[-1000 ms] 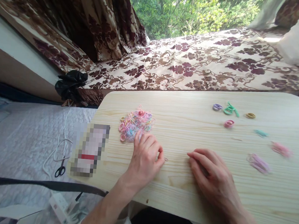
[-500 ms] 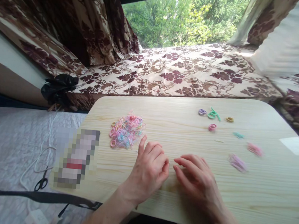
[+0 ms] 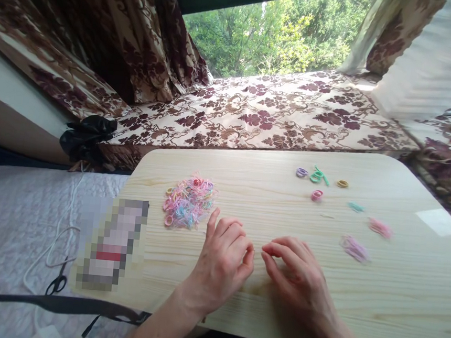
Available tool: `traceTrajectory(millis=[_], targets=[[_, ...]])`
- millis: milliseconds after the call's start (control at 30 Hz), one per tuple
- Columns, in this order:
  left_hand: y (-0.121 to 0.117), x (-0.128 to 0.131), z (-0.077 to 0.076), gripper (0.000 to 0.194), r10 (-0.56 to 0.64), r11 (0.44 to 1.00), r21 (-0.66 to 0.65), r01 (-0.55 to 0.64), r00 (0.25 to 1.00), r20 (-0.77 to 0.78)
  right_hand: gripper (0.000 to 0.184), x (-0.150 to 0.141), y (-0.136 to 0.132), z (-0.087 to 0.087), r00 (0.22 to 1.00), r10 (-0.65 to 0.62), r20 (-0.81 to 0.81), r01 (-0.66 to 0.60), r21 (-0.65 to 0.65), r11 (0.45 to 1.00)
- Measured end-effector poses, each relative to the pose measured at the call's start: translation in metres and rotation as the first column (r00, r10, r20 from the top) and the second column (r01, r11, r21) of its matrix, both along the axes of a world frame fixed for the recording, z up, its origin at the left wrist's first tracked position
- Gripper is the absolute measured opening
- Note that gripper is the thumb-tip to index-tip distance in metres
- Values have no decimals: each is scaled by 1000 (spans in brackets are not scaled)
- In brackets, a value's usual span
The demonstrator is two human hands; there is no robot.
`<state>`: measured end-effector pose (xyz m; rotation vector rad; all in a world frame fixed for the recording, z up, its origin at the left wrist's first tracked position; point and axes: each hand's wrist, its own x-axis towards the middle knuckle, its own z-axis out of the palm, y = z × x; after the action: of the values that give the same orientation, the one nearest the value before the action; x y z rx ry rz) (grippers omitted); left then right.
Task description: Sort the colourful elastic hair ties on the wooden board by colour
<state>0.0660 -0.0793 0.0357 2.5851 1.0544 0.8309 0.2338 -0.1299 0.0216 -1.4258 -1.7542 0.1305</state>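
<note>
Above the near part of the table, my left hand [image 3: 221,266] is closed, thumb and index finger pinched and the little finger raised. Just to its right, my right hand [image 3: 301,274] has its thumb and fingertips together in a pinch, a small gap from the left. Whatever the two pinches hold is too small to make out. Beyond my left hand lies a tangled pile of small pastel elastic bands [image 3: 189,202]. Off to the right are a lilac bundle of bands [image 3: 355,249], a pink bundle [image 3: 380,228] and a small teal bundle [image 3: 356,207].
Farther back on the wooden table [image 3: 248,181] sit purple [image 3: 301,173], green [image 3: 316,176], pink [image 3: 317,196] and yellow hair ties [image 3: 342,184]. A blurred-out rectangular object [image 3: 114,243] lies at the left edge. Scissors [image 3: 56,284] and white cables rest on the bedding beside the table.
My right thumb and fingertips have come together from slightly apart. My left hand keeps its pinch in nearly the same place. The view has shifted slightly.
</note>
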Motion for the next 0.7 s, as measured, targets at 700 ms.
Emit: traceTrajectory(millis=[700], targets=[[3,-21,-13,14,112,993,32,-113,993,29,15,102,-52,0,882,-448,150,453,-3,891]])
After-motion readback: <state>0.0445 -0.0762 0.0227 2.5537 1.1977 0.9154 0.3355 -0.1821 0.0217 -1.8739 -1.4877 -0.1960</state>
